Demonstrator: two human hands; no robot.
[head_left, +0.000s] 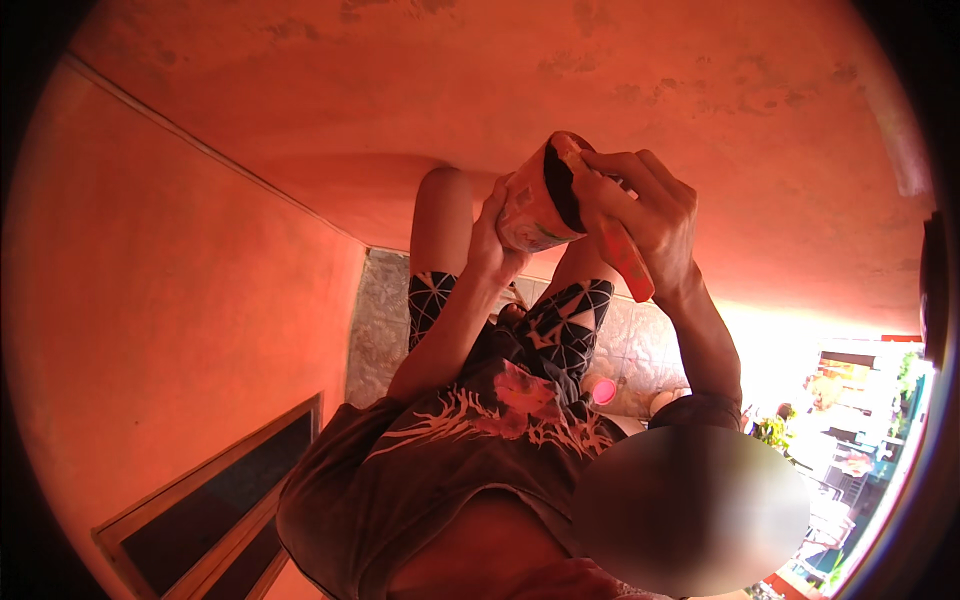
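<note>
My left hand (493,240) is closed around the side of a light-coloured tub (530,213) with printed patterns. The tub tilts to the right, and its dark inside shows. My right hand (640,200) grips a paintbrush with a flat red handle (628,262), held across the mouth of the tub. The upper end of the brush lies at the tub's rim; its bristles are hard to make out there. Both hands are up in front of my knees, close to the orange wall.
An orange wall (640,90) with darker patches rises ahead, meeting another wall (180,260) at a left corner. A dark framed panel (215,490) is at lower left. On the tiled floor (375,315), a pink-topped container (601,390) stands near my leg. Bright daylight and plants show at right.
</note>
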